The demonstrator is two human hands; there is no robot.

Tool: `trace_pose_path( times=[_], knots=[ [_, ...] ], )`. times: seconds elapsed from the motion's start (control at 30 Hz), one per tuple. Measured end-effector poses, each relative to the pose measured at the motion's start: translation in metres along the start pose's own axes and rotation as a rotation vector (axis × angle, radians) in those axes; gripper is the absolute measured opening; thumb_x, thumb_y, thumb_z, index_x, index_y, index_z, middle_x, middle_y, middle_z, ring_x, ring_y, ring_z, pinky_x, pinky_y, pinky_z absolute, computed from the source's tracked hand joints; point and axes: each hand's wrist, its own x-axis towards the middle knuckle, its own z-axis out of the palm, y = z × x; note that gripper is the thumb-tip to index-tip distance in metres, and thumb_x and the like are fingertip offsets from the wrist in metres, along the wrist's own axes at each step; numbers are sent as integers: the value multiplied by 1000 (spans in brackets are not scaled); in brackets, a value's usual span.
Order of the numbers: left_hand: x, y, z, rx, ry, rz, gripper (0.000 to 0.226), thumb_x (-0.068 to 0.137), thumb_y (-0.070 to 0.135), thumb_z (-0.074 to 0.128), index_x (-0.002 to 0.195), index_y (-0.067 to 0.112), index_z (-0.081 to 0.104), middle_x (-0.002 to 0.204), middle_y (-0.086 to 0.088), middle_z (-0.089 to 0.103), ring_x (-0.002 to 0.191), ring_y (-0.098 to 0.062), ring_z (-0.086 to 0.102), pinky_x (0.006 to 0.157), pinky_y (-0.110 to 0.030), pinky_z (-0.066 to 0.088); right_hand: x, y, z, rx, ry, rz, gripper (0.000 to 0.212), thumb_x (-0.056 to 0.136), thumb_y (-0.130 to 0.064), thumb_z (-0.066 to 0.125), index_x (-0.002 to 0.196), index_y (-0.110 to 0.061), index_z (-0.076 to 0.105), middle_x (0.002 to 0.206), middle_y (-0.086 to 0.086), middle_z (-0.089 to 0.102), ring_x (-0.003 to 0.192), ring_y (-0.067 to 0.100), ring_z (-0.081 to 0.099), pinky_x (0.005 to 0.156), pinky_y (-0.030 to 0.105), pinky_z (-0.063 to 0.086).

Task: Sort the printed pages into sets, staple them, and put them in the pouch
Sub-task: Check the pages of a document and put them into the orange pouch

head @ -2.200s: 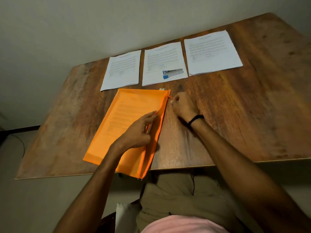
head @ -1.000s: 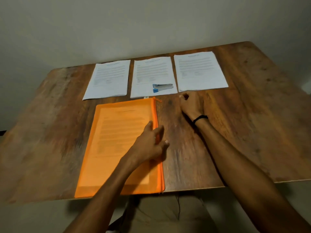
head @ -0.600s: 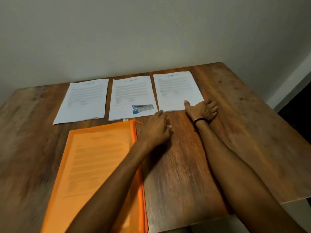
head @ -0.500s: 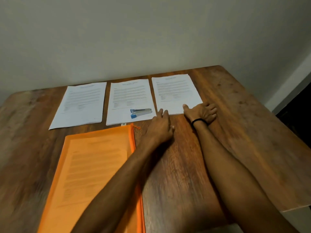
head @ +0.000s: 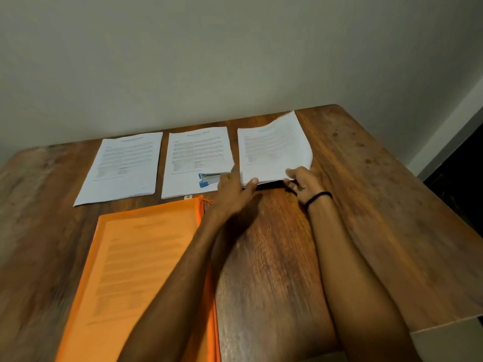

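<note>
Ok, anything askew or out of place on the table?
Only the right stack: its near edge is lifted in the right hand, so the sheets bow and the far corner curls. The stapler lies on the middle stack. Nothing spilled or torn.

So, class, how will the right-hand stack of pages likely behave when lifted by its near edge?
Probably floppy: the right stack curls where the right hand holds its corner up. Several sheets show, so they might slip apart.
</note>
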Motion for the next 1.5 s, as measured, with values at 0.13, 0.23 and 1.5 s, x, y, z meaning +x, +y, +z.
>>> trace_pose_path(
  times=[0.13, 0.23, 1.5],
  knots=[
    [-15, 11, -5, -350, 25, -321, 93, 79, 87, 43, 147, 24, 42, 153, -12, 44, 136, -36, 47, 109, -57, 42, -33, 1, -39, 274, -133, 208, 28, 90, 17, 51, 105, -5, 60, 108, 11, 63, 82, 20, 60, 43, 16, 48],
    [-26, 25, -10, -823, -77, -415, 47, 92, 62, 57, 115, 21, 65, 113, -12, 72, 104, -29, 69, 94, -48, 57, -64, 0, -70, 270, -270, 327, 25, 92, 11, 55, 111, -5, 59, 100, 11, 66, 74, 22, 66, 43, 15, 48],
    [-148, -58, -74, -182, 178, -290, 40, 88, 0, 57, 122, 20, 50, 110, -10, 69, 91, -27, 68, 73, -42, 58, -153, 58, -40, -760, -604, 41, 15, 104, -20, 52, 106, -19, 67, 80, -3, 75, 47, 4, 60, 40, 21, 40]
  ],
)
